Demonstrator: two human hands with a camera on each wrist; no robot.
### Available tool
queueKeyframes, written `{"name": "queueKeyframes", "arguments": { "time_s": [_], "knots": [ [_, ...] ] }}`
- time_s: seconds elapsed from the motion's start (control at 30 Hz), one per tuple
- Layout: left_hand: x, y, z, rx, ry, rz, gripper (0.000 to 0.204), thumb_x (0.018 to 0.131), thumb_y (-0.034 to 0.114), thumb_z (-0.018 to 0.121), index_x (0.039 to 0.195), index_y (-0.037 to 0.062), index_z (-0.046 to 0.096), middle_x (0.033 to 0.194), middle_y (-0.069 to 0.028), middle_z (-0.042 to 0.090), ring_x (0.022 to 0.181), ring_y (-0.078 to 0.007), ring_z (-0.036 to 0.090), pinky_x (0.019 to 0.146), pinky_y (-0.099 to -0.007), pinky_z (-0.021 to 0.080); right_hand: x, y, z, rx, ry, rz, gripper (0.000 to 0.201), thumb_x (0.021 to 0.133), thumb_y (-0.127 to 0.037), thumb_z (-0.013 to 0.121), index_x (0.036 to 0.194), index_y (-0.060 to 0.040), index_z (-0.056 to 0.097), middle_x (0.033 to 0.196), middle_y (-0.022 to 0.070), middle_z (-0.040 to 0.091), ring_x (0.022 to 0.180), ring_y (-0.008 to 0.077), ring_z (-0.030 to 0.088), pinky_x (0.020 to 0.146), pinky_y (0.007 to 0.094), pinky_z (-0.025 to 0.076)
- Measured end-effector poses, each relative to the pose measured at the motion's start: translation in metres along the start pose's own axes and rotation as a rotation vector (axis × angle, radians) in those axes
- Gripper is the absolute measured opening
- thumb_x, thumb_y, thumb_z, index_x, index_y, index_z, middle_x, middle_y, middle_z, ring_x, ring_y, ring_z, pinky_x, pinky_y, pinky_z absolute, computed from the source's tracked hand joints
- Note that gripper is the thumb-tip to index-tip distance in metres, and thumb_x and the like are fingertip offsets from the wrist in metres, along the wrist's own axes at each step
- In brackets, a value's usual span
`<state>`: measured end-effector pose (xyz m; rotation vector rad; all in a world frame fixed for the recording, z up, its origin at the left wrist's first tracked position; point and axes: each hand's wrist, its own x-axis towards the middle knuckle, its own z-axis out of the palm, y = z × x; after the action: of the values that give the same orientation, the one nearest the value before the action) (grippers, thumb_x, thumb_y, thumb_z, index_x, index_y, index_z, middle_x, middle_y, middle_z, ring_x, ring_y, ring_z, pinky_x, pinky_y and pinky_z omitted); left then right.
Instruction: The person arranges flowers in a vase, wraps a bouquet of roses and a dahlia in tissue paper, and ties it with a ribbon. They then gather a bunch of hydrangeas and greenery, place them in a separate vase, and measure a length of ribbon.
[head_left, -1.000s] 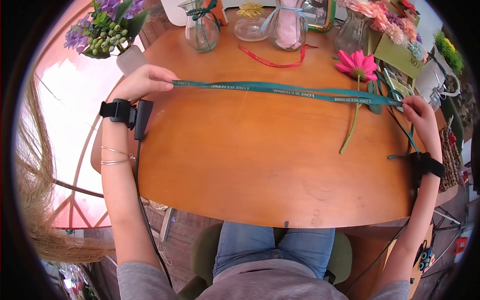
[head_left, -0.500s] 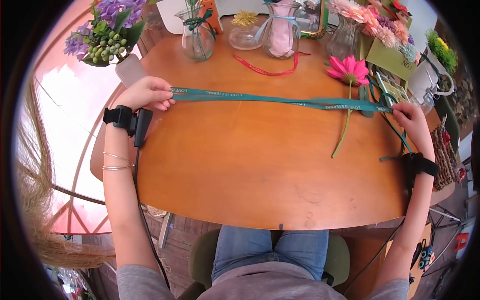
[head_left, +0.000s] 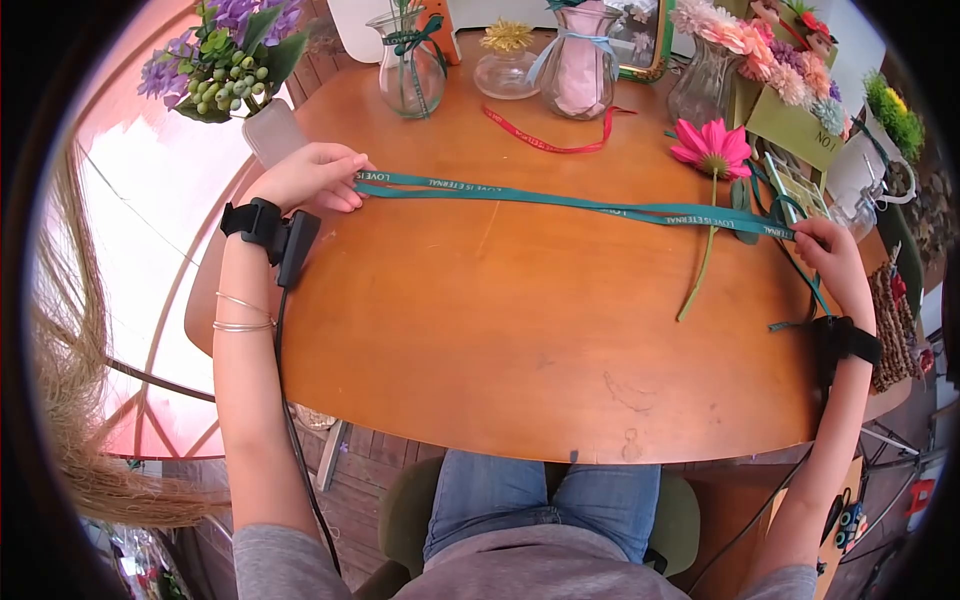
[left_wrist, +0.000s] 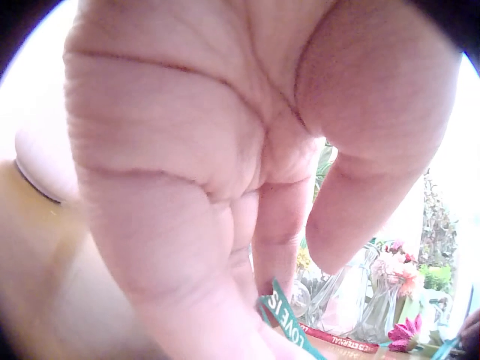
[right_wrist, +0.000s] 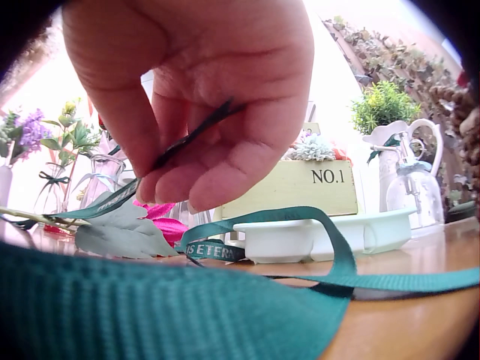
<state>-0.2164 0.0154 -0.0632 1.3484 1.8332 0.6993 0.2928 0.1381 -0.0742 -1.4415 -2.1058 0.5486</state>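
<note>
A long green ribbon (head_left: 540, 198) printed with "LOVE IS ETERNAL" is stretched across the table, its two strands running between both hands. At the far left, my left hand (head_left: 312, 178) holds one end at its fingers; the left wrist view shows the ribbon (left_wrist: 289, 319) emerging beside the fingertips, with the thumb apart from it. My right hand (head_left: 838, 262) pinches the other end between thumb and fingers. A dark ribbon tail crosses that palm in the right wrist view. Under the ribbon near the right hand lies a pink flower (head_left: 712, 148) with a long green stem.
A red ribbon (head_left: 560, 143) lies at the back of the wooden table (head_left: 480, 340). Behind it stand a ribbon-tied glass vase (head_left: 412, 85) and a vase with pink wrapping (head_left: 580, 75). More green ribbon and a pale tray (right_wrist: 300, 238) lie by the right hand.
Both hands have come slightly lower toward the body with the ribbon. The left hand's lower fingers have spread away from its upper ones. The right hand keeps its pinch.
</note>
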Motion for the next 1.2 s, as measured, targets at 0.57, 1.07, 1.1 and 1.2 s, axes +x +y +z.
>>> {"name": "queueKeyframes", "arguments": {
  "time_s": [0.57, 1.07, 1.1, 1.2],
  "knots": [
    [0.003, -0.011, -0.015, 0.094, 0.152, 0.185, 0.017, 0.079, 0.012, 0.055, 0.089, -0.0010, 0.059, 0.071, 0.0020, 0.055, 0.060, -0.0033, 0.050, 0.054, -0.0160, 0.041, 0.001, 0.004, -0.001, -0.025, 0.110, -0.084, 0.013, 0.076, -0.004, 0.054, 0.085, 0.0039, 0.059, 0.061, 0.0019, 0.051, 0.058, 0.0074, 0.046, 0.051, 0.0206, 0.037],
    [0.007, -0.015, -0.017, 0.109, 0.073, 0.160, 0.010, 0.081, 0.013, 0.053, 0.082, 0.0028, 0.055, 0.071, 0.0014, 0.055, 0.062, -0.0035, 0.050, 0.057, -0.0161, 0.041, -0.004, 0.000, -0.001, -0.156, 0.002, -0.041, 0.011, 0.072, -0.004, 0.056, 0.074, 0.0065, 0.053, 0.062, 0.0062, 0.054, 0.060, 0.0117, 0.049, 0.057, 0.0243, 0.041],
    [0.007, -0.015, -0.016, 0.099, 0.048, 0.157, 0.010, 0.081, 0.013, 0.053, 0.080, 0.0032, 0.054, 0.070, 0.0013, 0.055, 0.061, -0.0038, 0.050, 0.057, -0.0161, 0.042, -0.004, 0.001, -0.001, -0.161, 0.002, -0.047, 0.011, 0.072, -0.005, 0.055, 0.074, 0.0064, 0.053, 0.061, 0.0062, 0.053, 0.059, 0.0120, 0.049, 0.056, 0.0243, 0.040],
    [0.008, -0.019, -0.016, 0.076, -0.046, 0.099, 0.008, 0.081, 0.012, 0.054, 0.079, 0.0040, 0.054, 0.068, 0.0014, 0.055, 0.059, -0.0038, 0.051, 0.055, -0.0158, 0.043, -0.006, 0.000, -0.002, -0.252, -0.067, -0.084, 0.011, 0.073, -0.005, 0.054, 0.073, 0.0063, 0.053, 0.060, 0.0060, 0.053, 0.058, 0.0120, 0.049, 0.056, 0.0246, 0.040]
  ]
}}
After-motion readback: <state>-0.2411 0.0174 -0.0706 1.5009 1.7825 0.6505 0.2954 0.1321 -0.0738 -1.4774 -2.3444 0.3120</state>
